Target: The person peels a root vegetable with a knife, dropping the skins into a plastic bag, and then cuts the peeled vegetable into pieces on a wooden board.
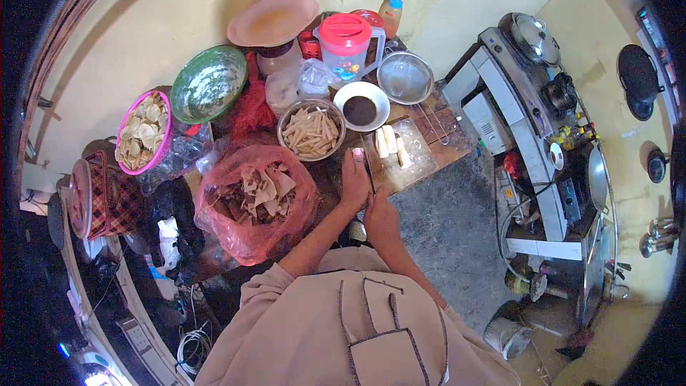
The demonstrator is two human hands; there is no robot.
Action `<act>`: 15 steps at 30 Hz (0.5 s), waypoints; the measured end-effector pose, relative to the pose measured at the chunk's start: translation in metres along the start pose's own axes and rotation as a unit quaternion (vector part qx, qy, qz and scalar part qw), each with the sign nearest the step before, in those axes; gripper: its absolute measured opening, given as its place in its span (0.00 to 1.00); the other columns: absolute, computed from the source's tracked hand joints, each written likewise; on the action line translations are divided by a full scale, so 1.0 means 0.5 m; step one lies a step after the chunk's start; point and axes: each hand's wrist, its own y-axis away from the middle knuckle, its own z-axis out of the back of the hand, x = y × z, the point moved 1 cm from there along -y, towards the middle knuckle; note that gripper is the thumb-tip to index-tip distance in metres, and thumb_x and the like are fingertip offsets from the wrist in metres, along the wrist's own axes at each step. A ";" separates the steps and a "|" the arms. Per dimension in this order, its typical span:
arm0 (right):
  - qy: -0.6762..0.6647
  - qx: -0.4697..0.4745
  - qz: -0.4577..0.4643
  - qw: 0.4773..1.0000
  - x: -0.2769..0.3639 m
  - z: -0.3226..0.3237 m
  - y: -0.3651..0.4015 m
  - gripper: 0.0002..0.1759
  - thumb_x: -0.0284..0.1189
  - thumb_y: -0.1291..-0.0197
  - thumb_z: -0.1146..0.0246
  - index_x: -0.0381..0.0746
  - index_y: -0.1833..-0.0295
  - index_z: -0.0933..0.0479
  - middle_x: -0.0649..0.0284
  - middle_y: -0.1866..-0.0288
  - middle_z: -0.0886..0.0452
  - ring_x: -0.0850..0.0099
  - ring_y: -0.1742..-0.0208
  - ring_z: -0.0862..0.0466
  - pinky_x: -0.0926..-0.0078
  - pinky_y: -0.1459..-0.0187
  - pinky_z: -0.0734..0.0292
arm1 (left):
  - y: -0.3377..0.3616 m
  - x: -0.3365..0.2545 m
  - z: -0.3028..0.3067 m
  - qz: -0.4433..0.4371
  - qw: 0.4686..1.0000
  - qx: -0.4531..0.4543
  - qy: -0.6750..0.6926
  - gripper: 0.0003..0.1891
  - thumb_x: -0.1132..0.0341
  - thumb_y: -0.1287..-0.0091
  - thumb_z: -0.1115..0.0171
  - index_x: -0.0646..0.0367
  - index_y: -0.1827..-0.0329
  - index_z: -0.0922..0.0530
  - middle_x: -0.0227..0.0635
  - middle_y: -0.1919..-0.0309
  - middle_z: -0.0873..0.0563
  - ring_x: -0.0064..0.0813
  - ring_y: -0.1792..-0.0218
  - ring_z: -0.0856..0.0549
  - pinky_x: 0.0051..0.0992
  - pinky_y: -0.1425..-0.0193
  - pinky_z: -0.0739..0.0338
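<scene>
My left hand (354,184) is closed, with a small pinkish-white end (357,151) showing at its fingertips. This looks like a piece of peeled root, mostly hidden by the fingers. Close beside it, my right hand (382,220) is wrapped round the handle of a knife; the thin dark blade (369,171) points away from me along the left hand. Just beyond lies a clear cutting board (421,164) bearing several thick white peeled root pieces (386,141). A metal bowl (341,113) of pale cut sticks (309,132) stands to the left of the board.
A red plastic bag (214,204) full of peelings sits left of my hands. Behind are a white bowl (380,104) of dark liquid, a strainer (405,77), a lidded pitcher (346,46) and a green basin (209,84). A stove (529,93) stands right.
</scene>
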 end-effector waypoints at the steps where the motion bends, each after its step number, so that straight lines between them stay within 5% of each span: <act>1: -0.004 -0.007 0.000 1.000 0.005 0.003 0.002 0.15 0.32 0.38 0.54 0.32 0.53 0.42 0.38 0.76 0.26 0.39 0.71 0.26 0.45 0.72 0.34 | -0.001 0.002 -0.003 -0.006 0.999 -0.009 -0.043 0.19 0.55 0.30 0.62 0.65 0.59 0.33 0.49 0.66 0.25 0.43 0.62 0.26 0.37 0.56 0.34; 4: 0.042 0.007 -0.030 0.999 0.000 -0.003 0.001 0.15 0.33 0.37 0.54 0.32 0.53 0.41 0.39 0.76 0.26 0.39 0.71 0.26 0.45 0.72 0.34 | 0.006 -0.025 -0.006 -0.032 0.995 -0.041 -0.090 0.18 0.56 0.31 0.62 0.65 0.60 0.33 0.51 0.67 0.26 0.46 0.64 0.26 0.39 0.58 0.34; 10: -0.079 -0.006 0.018 0.997 0.001 0.005 -0.005 0.15 0.33 0.38 0.53 0.34 0.52 0.40 0.37 0.69 0.25 0.39 0.66 0.26 0.46 0.68 0.32 | 0.013 -0.074 0.004 0.070 0.973 0.026 0.217 0.19 0.54 0.29 0.65 0.62 0.62 0.32 0.35 0.70 0.25 0.27 0.68 0.26 0.28 0.61 0.31; 15: -0.036 0.026 -0.011 0.999 0.024 0.027 -0.003 0.14 0.33 0.38 0.53 0.34 0.54 0.40 0.37 0.70 0.25 0.39 0.66 0.26 0.45 0.68 0.32 | 0.019 -0.100 0.006 0.072 0.969 0.032 0.234 0.20 0.51 0.30 0.66 0.56 0.65 0.32 0.26 0.76 0.30 0.16 0.76 0.32 0.18 0.71 0.35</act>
